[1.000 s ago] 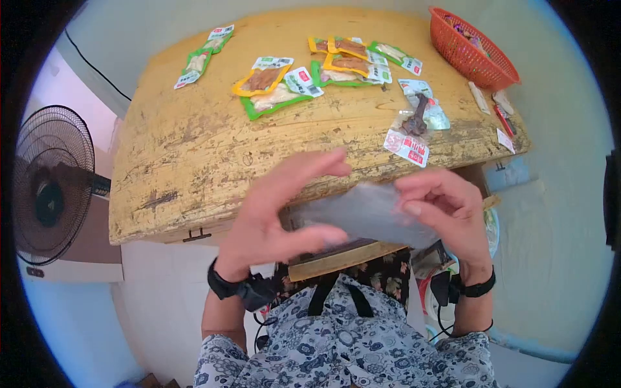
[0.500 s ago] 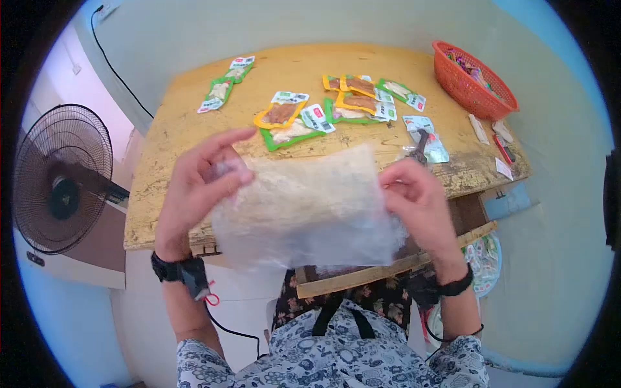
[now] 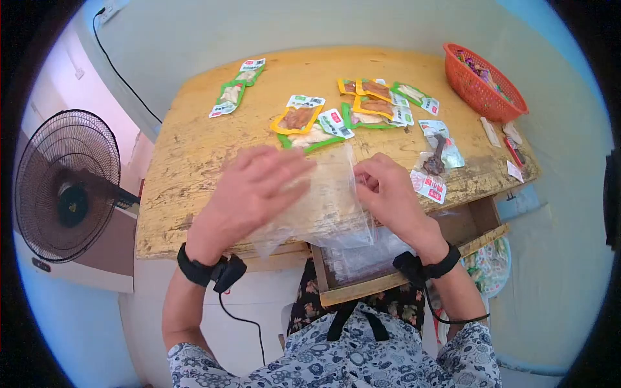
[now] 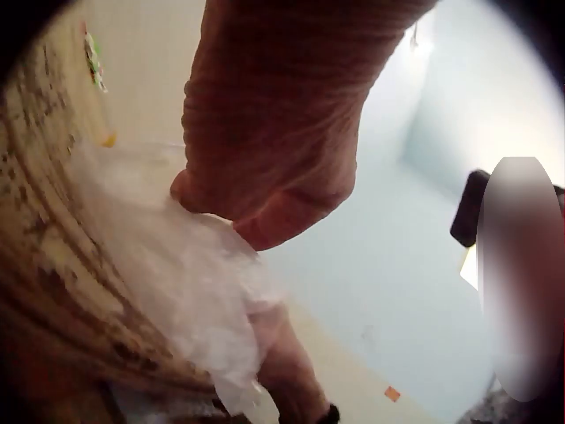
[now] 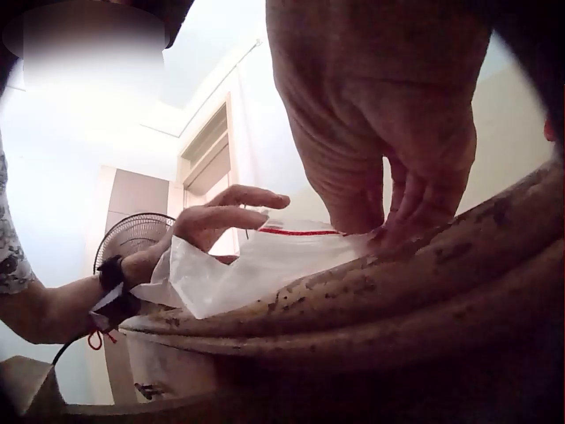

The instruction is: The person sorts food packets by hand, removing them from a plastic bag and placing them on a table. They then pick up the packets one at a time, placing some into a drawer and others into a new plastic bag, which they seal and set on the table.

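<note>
A clear plastic zip bag [image 3: 326,197] with a red line along its top edge [image 5: 300,233] lies over the table's front edge, its lower part hanging above the drawer. My right hand [image 3: 391,197] pinches the bag's right side between thumb and fingers. My left hand [image 3: 255,194], blurred, is over the bag's left part; its fingers stretch out across the plastic. In the right wrist view the left hand [image 5: 216,221] has its fingers extended beside the bag's top edge. The left wrist view shows the bag [image 4: 190,283] crumpled below the left hand.
Below the worn wooden table [image 3: 194,187], an open drawer [image 3: 414,268] holds clear plastic. Several green and yellow food packets [image 3: 297,118] lie farther back. A packet with a dark drumstick [image 3: 435,158] is to the right, near a red basket [image 3: 482,90]. A fan [image 3: 68,187] stands left.
The bag has been spread out and lowered from in front of the body onto the table's front edge. The left hand moved out left, then back right over the bag; the right hand keeps its pinch.
</note>
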### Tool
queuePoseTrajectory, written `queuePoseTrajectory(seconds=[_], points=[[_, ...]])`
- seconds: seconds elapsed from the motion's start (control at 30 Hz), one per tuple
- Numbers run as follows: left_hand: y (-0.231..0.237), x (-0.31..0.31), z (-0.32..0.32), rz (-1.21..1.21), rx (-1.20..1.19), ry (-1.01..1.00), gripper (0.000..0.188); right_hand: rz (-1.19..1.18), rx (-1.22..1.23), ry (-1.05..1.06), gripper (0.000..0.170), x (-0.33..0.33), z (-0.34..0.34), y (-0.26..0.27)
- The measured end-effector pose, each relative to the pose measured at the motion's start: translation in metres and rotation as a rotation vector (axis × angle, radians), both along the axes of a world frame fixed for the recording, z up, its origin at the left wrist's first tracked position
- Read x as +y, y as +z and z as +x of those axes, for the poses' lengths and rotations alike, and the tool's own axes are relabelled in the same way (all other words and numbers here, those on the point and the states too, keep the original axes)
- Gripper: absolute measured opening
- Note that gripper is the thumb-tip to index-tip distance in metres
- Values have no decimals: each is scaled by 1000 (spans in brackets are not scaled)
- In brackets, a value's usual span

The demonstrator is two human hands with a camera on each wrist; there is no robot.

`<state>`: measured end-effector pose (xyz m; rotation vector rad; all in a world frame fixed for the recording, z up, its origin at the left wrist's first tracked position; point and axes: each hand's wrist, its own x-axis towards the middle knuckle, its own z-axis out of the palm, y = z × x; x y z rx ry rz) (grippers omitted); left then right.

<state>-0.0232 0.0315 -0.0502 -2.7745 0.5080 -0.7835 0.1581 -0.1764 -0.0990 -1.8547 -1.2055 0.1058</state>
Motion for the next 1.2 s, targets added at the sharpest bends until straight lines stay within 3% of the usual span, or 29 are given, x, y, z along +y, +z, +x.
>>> queuePoseTrajectory(seconds=[0.07, 0.17, 0.27, 0.4, 0.5, 0.6, 0.7, 0.8, 0.87, 0.97, 1.07, 1.2], points=[[9, -12, -5, 54, 196, -107, 18, -8, -45, -23, 10, 0, 3, -3], [19, -15, -5, -24, 470, -118, 11, -63, -110, -72, 11, 0, 2, 3], [13, -5, -4, -138, 499, -66, 13, -32, -336, -116, 13, 1, -1, 2], [14, -22, -6, -185, 471, 187, 14, -86, -616, -194, 13, 3, -10, 13], [-11, -36, 0, -133, 326, 238, 21, -201, -579, -135, 6, -3, -9, 6], [-10, -55, 1, -171, 281, 250, 29, -147, -147, 31, 14, -12, -8, 9], [-16, -62, 4, -452, 302, 151, 30, -197, 624, 189, 35, -16, -8, 22], [-23, -66, 10, -918, 390, 168, 25, -153, 721, 202, 59, -17, -6, 30], [-18, -68, 11, -1201, 459, 274, 30, -178, 546, 245, 67, -16, -4, 35], [-13, -70, 13, -1089, 454, 282, 45, -201, 395, 284, 73, -14, -2, 42], [-10, -80, 17, -1187, 405, 182, 47, -216, 309, 346, 70, -10, 1, 48], [-19, -88, 29, -1219, 344, 286, 34, -227, 309, 435, 56, -6, 14, 47]])
